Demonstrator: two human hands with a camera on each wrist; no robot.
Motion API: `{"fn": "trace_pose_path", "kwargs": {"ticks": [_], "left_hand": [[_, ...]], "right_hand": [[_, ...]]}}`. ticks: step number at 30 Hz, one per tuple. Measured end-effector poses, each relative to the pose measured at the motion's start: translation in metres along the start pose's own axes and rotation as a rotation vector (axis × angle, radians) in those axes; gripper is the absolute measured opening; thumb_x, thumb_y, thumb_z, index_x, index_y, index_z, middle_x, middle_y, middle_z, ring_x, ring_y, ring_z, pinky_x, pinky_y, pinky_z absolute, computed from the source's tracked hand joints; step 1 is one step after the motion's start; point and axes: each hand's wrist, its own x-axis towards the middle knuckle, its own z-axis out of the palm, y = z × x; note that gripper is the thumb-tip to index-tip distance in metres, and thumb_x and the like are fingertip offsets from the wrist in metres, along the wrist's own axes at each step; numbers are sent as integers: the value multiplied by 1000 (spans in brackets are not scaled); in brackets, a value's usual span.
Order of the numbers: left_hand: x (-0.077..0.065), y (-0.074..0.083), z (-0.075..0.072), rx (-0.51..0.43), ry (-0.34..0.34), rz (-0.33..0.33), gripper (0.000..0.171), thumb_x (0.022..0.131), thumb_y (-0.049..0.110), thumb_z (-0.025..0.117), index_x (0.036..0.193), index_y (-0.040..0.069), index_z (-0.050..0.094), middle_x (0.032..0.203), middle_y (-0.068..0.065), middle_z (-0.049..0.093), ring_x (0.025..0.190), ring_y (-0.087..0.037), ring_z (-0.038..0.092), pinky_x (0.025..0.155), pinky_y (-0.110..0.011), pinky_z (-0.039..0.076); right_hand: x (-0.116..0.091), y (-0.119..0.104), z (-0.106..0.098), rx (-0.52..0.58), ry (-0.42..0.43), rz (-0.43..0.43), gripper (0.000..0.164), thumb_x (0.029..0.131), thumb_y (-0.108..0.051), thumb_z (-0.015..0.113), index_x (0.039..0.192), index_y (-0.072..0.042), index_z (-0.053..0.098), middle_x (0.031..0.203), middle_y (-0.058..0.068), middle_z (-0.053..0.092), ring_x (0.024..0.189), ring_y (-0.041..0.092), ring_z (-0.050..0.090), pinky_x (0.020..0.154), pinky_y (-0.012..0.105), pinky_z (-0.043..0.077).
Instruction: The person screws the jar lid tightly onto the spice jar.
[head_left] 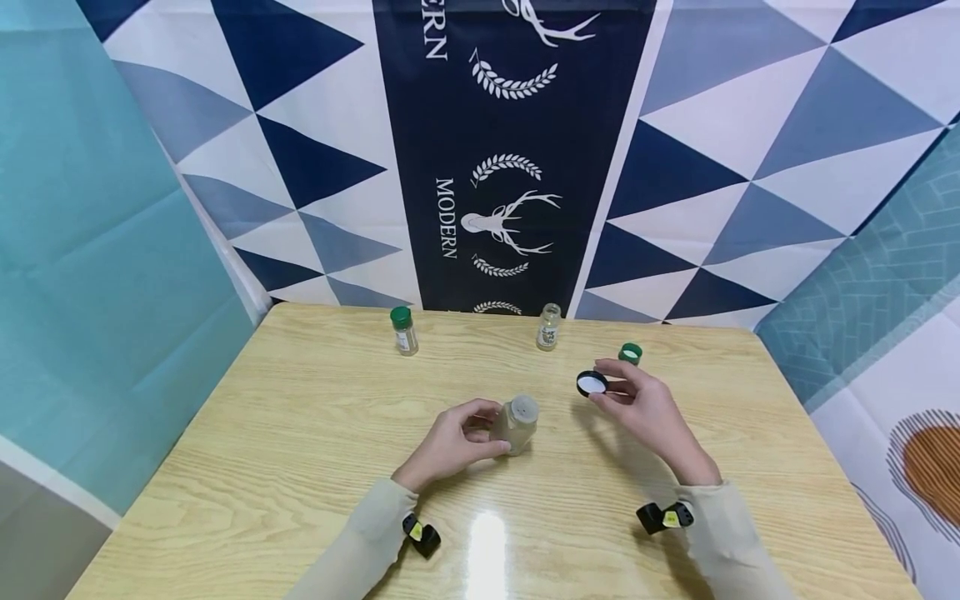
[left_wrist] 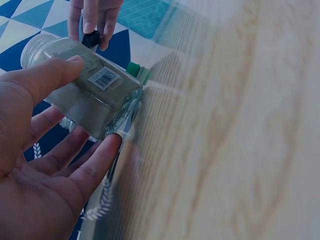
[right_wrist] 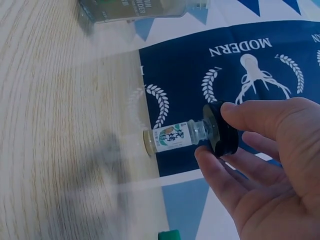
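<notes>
A clear glass jar of brownish powder is gripped by my left hand above the front middle of the table. In the left wrist view the thumb lies across the jar near a barcode label, with fingers on its other side. The jar's mouth has no lid on it. My right hand pinches a round black lid by its edge, its white inside facing the head camera. In the right wrist view the lid sits between thumb and fingers, overlapping a small bottle behind it.
Toward the back left stands a small shaker bottle with a green cap. A small uncapped glass bottle stands at the back, and a loose green cap lies just beyond my right hand. A patterned cloth hangs behind the wooden table.
</notes>
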Motion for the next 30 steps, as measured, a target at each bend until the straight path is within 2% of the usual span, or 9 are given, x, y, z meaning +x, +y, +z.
{"fn": "trace_pose_path", "kwargs": {"ticks": [6, 11, 17, 25, 30], "left_hand": [[-1, 1, 0, 1, -2, 9, 52, 87, 22, 85, 133, 11, 65, 127, -8, 67, 118, -23, 65, 95, -26, 59], [-1, 0, 1, 0, -4, 15, 52, 87, 22, 85, 133, 10, 65, 130, -9, 67, 119, -24, 65, 95, -27, 59], [1, -1, 1, 2, -5, 1, 52, 86, 22, 86, 133, 13, 65, 131, -6, 67, 120, -22, 65, 95, -24, 58], [1, 1, 1, -8, -9, 22, 53, 87, 20, 85, 135, 11, 65, 133, -10, 66, 122, -27, 64, 97, -29, 59], [2, -1, 1, -16, -12, 18, 52, 87, 19, 85, 135, 12, 65, 136, -8, 65, 123, -25, 64, 97, -26, 58]], "right_hand": [[0, -1, 3, -1, 2, -35, 49, 91, 1, 74, 137, 4, 59, 132, 27, 65, 111, 40, 71, 87, 20, 59], [-1, -1, 3, -4, 0, -32, 49, 91, 2, 75, 138, 3, 59, 133, 25, 65, 113, 38, 70, 86, 19, 59], [-1, -4, 3, -4, -6, -45, 49, 91, 1, 75, 138, 1, 59, 132, 25, 66, 107, 36, 72, 86, 17, 58], [-1, -8, 6, 11, -16, -53, 50, 90, 2, 76, 137, 0, 60, 132, 24, 66, 105, 34, 72, 87, 27, 61], [-1, -11, 8, 20, -32, -59, 51, 89, 3, 76, 137, -1, 60, 133, 23, 66, 105, 33, 72, 88, 29, 61]]}}
